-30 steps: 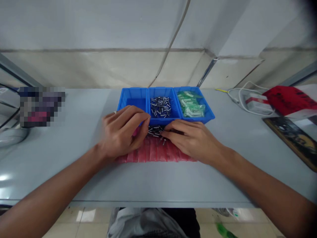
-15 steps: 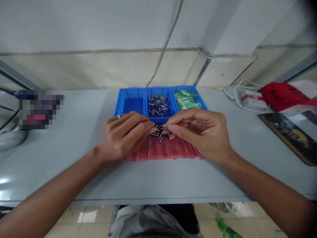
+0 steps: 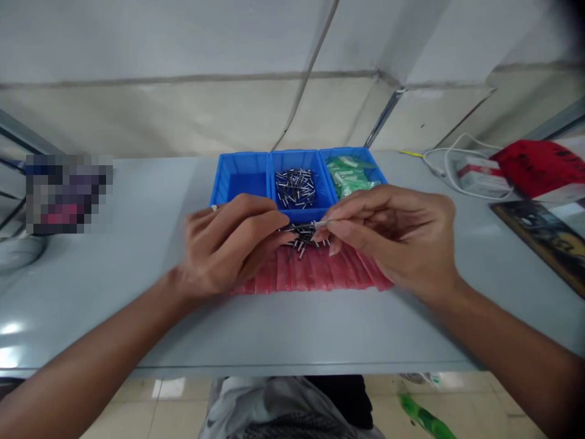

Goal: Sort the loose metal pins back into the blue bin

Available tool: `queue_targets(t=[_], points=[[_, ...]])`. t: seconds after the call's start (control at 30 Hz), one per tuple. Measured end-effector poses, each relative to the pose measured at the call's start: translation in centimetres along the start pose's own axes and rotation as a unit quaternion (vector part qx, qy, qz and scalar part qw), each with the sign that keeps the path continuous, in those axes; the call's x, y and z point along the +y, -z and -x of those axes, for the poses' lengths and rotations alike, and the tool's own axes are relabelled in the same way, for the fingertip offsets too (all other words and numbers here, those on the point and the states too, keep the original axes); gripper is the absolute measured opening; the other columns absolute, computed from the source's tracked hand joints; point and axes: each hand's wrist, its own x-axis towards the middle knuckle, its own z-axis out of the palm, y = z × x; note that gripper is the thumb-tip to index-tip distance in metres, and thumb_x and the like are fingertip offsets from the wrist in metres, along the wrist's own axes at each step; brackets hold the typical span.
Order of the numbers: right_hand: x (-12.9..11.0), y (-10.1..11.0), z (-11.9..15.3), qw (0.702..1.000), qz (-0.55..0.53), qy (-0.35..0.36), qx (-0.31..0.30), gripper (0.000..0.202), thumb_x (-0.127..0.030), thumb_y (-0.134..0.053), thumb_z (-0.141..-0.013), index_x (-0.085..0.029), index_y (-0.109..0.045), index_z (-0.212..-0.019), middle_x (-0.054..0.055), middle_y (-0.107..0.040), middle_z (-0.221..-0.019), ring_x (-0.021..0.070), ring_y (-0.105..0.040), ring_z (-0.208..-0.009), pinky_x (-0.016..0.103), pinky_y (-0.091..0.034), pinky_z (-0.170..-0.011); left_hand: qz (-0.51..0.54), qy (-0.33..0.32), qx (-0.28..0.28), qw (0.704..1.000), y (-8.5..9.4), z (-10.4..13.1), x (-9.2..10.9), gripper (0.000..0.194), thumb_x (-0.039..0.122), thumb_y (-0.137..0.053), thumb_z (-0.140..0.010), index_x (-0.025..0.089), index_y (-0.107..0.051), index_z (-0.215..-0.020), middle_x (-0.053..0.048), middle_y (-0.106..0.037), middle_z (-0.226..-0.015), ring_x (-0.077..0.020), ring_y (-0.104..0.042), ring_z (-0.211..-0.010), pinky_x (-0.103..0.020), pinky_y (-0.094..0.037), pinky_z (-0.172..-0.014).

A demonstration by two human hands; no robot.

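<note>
A thin metal pin (image 3: 305, 226), dark at one end and silver at the other, spans the gap between my hands. My left hand (image 3: 233, 247) is closed, with its thumb and fingertips at the dark end. The silver end is pinched between the thumb and fingers of my right hand (image 3: 395, 241). Just below lies a heap of similar dark and silver pins (image 3: 300, 247), on top of a row of red plastic strips or bags (image 3: 311, 272). My hands cover both sides of this row.
Behind my hands stand three joined blue bins (image 3: 218, 183); the middle one holds more metal pins (image 3: 295, 188), the right one green packets (image 3: 350, 175). A white cable, a red-and-white box (image 3: 484, 177), a red bag (image 3: 534, 166) and a dark flat object (image 3: 543, 244) are at right.
My hands have drawn slightly apart, the right one shifting rightward, and more of the pin shows between them. The view has tilted and shifted a little.
</note>
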Motion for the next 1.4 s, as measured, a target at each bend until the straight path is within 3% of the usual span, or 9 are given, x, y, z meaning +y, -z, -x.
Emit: queue_targets(t=[0.17, 0.27, 0.43, 0.57, 0.63, 0.73, 0.83, 1.2, 1.4], points=[[0.2, 0.0, 0.1, 0.999, -0.01, -0.02, -0.025, 0.01, -0.018, -0.08, -0.087, -0.023, -0.08, -0.095, 0.001, -0.078, -0.083, 0.0164, -0.076, -0.071, 0.027, -0.064, -0.057, 0.003, 0.015, -0.016, 1.0, -0.1, 0.1, 0.0, 0.005, 0.019, -0.072, -0.092, 0.016, -0.07, -0.095, -0.003, -0.076, -0.09, -0.0118, -0.071, -0.072, -0.023, -0.048, -0.058], [0.4, 0.1, -0.3, 1.0, -0.014, -0.022, 0.008, 0.006, -0.021, -0.08, -0.087, -0.023, -0.08, -0.093, 0.001, -0.078, -0.079, 0.017, -0.076, -0.07, 0.026, -0.063, -0.055, 0.019, 0.044, -0.023, 0.999, -0.1, 0.0, 0.0, 0.013, 0.027, -0.063, -0.099, 0.016, -0.071, -0.096, -0.004, -0.076, -0.091, -0.0123, -0.07, -0.073, -0.024, -0.049, -0.059], [0.7, 0.9, -1.0, 0.998, -0.045, -0.021, 0.026, 0.029, -0.022, -0.074, -0.093, -0.034, -0.076, -0.119, 0.002, -0.078, -0.117, 0.0274, -0.075, -0.112, 0.047, -0.069, -0.088, 0.007, 0.109, -0.016, 0.994, 0.0, -0.1, -0.2, 0.013, 0.019, -0.058, -0.098, 0.023, -0.069, -0.102, -0.003, -0.075, -0.092, -0.0138, -0.068, -0.073, -0.028, -0.048, -0.055], [0.7, 1.7, -0.8, 0.992, 0.119, 0.042, -0.019, 0.029, -0.019, -0.068, -0.096, -0.033, -0.075, -0.121, 0.002, -0.079, -0.116, 0.0235, -0.077, -0.103, 0.043, -0.07, -0.082, -0.025, 0.076, -0.021, 0.997, 0.1, -0.2, -0.3, 0.008, 0.014, -0.063, -0.092, 0.02, -0.068, -0.096, -0.002, -0.075, -0.091, -0.0129, -0.068, -0.071, -0.027, -0.048, -0.055], [1.1, 2.1, -0.6, 0.943, 0.286, 0.132, -0.11, 0.028, -0.015, -0.068, -0.095, -0.028, -0.076, -0.118, 0.002, -0.08, -0.108, 0.0213, -0.078, -0.093, 0.041, -0.068, -0.081, -0.032, 0.063, -0.034, 0.997, 0.1, -0.3, -0.2, 0.007, 0.014, -0.063, -0.092, 0.018, -0.067, -0.095, -0.002, -0.075, -0.09, -0.012, -0.069, -0.071, -0.025, -0.049, -0.057], [2.2, 2.2, -0.4, 0.811, 0.47, 0.231, -0.26, 0.028, -0.01, -0.063, -0.096, -0.019, -0.074, -0.12, 0.007, -0.079, -0.115, 0.0253, -0.075, -0.103, 0.044, -0.066, -0.089, -0.044, 0.043, -0.045, 0.997, 0.1, -0.4, 0.0, 0.005, 0.014, -0.062, -0.092, 0.017, -0.066, -0.093, -0.002, -0.074, -0.087, -0.011, -0.068, -0.069, -0.024, -0.048, -0.056], [3.0, 2.0, -0.2, 0.752, 0.536, 0.246, -0.295, 0.03, -0.007, -0.059, -0.096, -0.016, -0.071, -0.123, 0.011, -0.076, -0.119, 0.0274, -0.072, -0.11, 0.044, -0.064, -0.092, -0.048, 0.031, -0.042, 0.997, 0.0, -0.5, 0.1, 0.005, 0.013, -0.063, -0.092, 0.016, -0.065, -0.089, -0.002, -0.073, -0.085, -0.0108, -0.068, -0.068, -0.023, -0.046, -0.054], [3.0, 1.7, -0.6, 0.793, 0.501, 0.264, -0.224, 0.029, -0.005, -0.054, -0.098, -0.013, -0.074, -0.118, 0.01, -0.076, -0.102, 0.022, -0.072, -0.094, 0.038, -0.065, -0.083, -0.024, 0.046, -0.053, 0.997, 0.0, -0.4, 0.3, 0.004, 0.012, -0.066, -0.089, 0.015, -0.068, -0.09, -0.004, -0.075, -0.087, -0.0116, -0.067, -0.068, -0.023, -0.048, -0.056], [3.1, 1.3, -0.5, 0.784, 0.504, 0.248, -0.263, 0.025, -0.009, -0.058, -0.098, -0.015, -0.075, -0.116, 0.011, -0.076, -0.106, 0.0242, -0.073, -0.099, 0.04, -0.065, -0.087, -0.029, 0.036, -0.055, 0.997, -0.2, -0.4, 0.3, 0.005, 0.012, -0.065, -0.09, 0.016, -0.068, -0.089, -0.003, -0.074, -0.085, -0.0108, -0.067, -0.066, -0.022, -0.048, -0.055]])
